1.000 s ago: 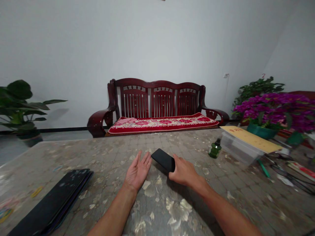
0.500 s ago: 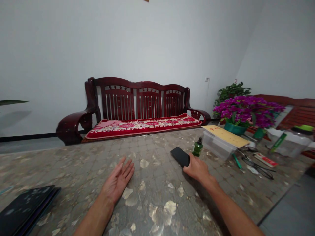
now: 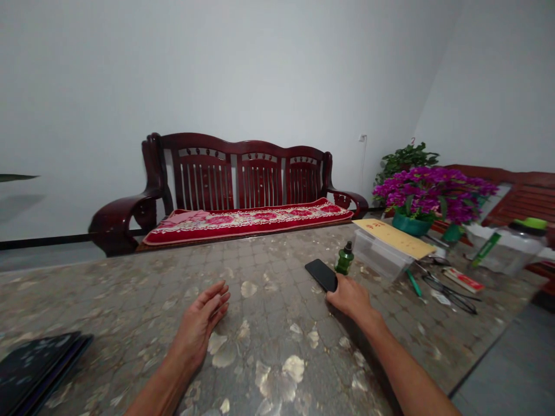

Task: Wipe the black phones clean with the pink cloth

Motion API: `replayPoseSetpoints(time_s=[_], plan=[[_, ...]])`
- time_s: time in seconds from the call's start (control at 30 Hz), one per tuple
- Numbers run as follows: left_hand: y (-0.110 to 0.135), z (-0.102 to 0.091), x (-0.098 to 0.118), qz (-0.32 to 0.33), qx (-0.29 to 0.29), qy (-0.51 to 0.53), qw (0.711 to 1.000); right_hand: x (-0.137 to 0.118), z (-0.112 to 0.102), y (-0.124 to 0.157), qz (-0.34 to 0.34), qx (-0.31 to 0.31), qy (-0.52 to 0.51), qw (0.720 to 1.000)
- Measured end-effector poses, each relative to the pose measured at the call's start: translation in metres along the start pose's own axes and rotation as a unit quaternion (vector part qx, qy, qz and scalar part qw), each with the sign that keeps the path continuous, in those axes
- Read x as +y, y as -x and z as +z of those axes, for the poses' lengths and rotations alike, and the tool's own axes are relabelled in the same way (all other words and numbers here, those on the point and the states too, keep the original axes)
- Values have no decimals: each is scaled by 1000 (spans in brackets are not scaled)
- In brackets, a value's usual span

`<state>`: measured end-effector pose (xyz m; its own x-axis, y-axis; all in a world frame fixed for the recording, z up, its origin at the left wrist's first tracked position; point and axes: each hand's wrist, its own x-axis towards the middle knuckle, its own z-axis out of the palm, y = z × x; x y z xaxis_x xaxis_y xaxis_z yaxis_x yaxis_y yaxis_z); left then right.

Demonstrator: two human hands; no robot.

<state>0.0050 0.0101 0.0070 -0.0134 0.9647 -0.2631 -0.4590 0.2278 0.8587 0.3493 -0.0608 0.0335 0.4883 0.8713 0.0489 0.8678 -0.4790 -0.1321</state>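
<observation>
My right hand (image 3: pixel 352 299) is closed on the near end of a black smartphone (image 3: pixel 321 274), which lies flat or nearly flat at the table. Just beyond those fingers stands a small green bottle with a black spray top (image 3: pixel 344 259). On the left, my left hand (image 3: pixel 203 315) rests on its edge over the patterned table (image 3: pixel 260 323), holding nothing, with the fingers slightly curled and apart.
A clear plastic box (image 3: pixel 377 254) with a yellow envelope (image 3: pixel 396 238) on top is right of the bottle. Beyond it are purple flowers (image 3: pixel 429 190), eyeglasses (image 3: pixel 451 294) and a clear jar (image 3: pixel 515 245). Dark folders (image 3: pixel 39 370) lie at left; a wooden bench (image 3: pixel 217 179) stands behind.
My left hand has turned from palm up toward its edge, its fingers curling a little. My right hand keeps its grip on the smartphone. The view has shifted slightly.
</observation>
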Motion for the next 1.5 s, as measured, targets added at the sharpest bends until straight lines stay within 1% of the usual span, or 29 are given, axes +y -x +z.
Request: replayPoseSetpoints(time_s=[0.17,0.23,0.3,0.33,0.47,0.53,0.6,0.67,0.73,0.83,0.93,1.07,1.2,1.27,1.4,1.5], plan=[[-2,1,-3,1,7,-23,1000,2,-1,1,2,-2,7,1000],[-2,1,-3,0,8,-27,1000,6,-2,-1,0,-11,8,1000],[-1,1,-3,-2,10,-27,1000,13,-5,-4,6,-4,-1,1000],[-1,1,-3,-3,11,-26,1000,18,-8,-7,12,10,-10,1000],[-2,1,-4,-3,11,-29,999,35,-27,-29,63,120,-82,987],[-3,1,-6,0,14,-34,999,40,-39,-44,93,147,-108,979],[-5,0,-7,-2,14,-36,999,42,-48,-60,121,142,-118,975],[-7,0,-8,-4,12,-36,999,43,-52,-75,125,121,-108,979],[-7,-1,-9,-5,9,-37,999,43,-52,-86,119,96,-88,984],[-6,0,-8,-5,12,-35,999,42,-48,-96,103,74,-71,989],[-5,0,-8,-7,15,-32,999,39,-48,-99,92,79,-58,991],[-6,-1,-9,-4,9,-35,999,28,-58,-103,74,112,-43,990],[-7,-2,-11,6,7,-43,999,1,-65,-115,40,134,-53,989],[-7,-3,-12,9,3,-46,999,-18,-61,-122,16,129,-62,990],[-8,-5,-15,5,3,-48,999,-54,-42,-134,-11,106,-71,992],[-8,-6,-16,6,4,-48,999,-70,-30,-140,-17,80,-74,994]])
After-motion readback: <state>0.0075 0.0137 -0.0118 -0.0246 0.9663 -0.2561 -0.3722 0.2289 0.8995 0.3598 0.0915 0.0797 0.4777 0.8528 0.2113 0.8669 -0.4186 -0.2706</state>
